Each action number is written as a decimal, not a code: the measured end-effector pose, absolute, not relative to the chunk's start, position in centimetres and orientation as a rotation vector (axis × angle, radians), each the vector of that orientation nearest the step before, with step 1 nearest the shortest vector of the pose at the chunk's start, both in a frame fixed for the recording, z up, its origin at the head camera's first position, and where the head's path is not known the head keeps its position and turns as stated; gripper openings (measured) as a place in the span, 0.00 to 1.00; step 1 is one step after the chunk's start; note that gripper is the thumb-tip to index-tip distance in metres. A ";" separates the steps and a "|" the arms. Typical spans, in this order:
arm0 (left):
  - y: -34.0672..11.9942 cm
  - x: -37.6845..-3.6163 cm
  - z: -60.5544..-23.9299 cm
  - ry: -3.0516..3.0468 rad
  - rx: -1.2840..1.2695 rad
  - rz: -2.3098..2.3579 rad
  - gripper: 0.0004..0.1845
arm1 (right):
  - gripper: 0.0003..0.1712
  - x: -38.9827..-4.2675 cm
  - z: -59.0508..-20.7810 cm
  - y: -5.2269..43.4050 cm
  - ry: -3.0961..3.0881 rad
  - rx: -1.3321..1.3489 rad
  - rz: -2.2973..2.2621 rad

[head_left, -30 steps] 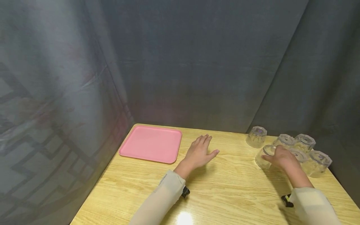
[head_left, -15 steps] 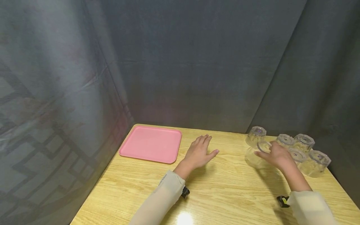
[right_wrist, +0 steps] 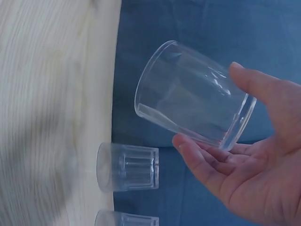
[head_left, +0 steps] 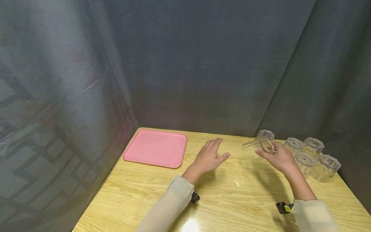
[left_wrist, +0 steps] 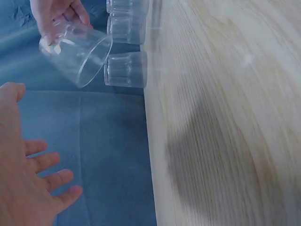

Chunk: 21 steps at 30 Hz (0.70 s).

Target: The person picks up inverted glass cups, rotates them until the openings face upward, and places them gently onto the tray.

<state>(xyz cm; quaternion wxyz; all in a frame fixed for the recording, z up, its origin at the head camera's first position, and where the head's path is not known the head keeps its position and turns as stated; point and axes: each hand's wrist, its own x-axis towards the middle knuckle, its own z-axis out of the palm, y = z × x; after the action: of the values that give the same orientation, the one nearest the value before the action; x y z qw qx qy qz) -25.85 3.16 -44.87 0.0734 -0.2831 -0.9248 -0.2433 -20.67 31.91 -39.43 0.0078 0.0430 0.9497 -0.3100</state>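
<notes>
A clear tumbler (head_left: pixel 252 151) is held tilted above the table by my right hand (head_left: pixel 281 158). The right wrist view shows that tumbler (right_wrist: pixel 188 94) with its base end between thumb and fingers and its open mouth facing down toward the table. Over the table's middle, my left hand (head_left: pixel 206 158) hovers with fingers extended and nothing in it; the left wrist view also shows this hand (left_wrist: pixel 23 174) spread and apart from the tumbler. Another upside-down tumbler (head_left: pixel 266 134) stands just behind the held one, partly hidden by it.
Several upside-down tumblers (head_left: pixel 325 168) stand grouped at the right of the wooden table (head_left: pixel 232 199). A pink tray (head_left: pixel 156 148) lies flat at the back left. Grey curtains (head_left: pixel 191 71) close off the back and the left side.
My right hand has lifted the tumbler away from the group, moving left, and the tumbler has gone from upside down to tilted. The left hand has shifted slightly right.
</notes>
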 end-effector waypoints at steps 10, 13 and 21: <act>5.5 -25.8 -44.4 -2.770 -0.858 -0.890 0.43 | 0.62 -19.9 -38.6 31.3 2.797 0.173 -1.374; 6.0 -25.7 -44.2 -2.772 -0.855 -0.977 0.43 | 0.60 -19.8 -38.6 31.3 2.728 0.175 -1.516; 6.9 -25.5 -43.9 -2.776 -0.812 -1.262 0.44 | 0.54 -19.6 -38.7 31.1 2.506 0.066 -1.991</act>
<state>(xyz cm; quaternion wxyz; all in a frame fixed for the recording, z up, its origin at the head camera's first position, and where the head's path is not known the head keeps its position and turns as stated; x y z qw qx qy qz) -25.46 6.87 -43.85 -0.0071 -0.2574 -0.8797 -0.3999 -19.60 31.12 -38.73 -0.0299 0.0206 0.7824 -0.6217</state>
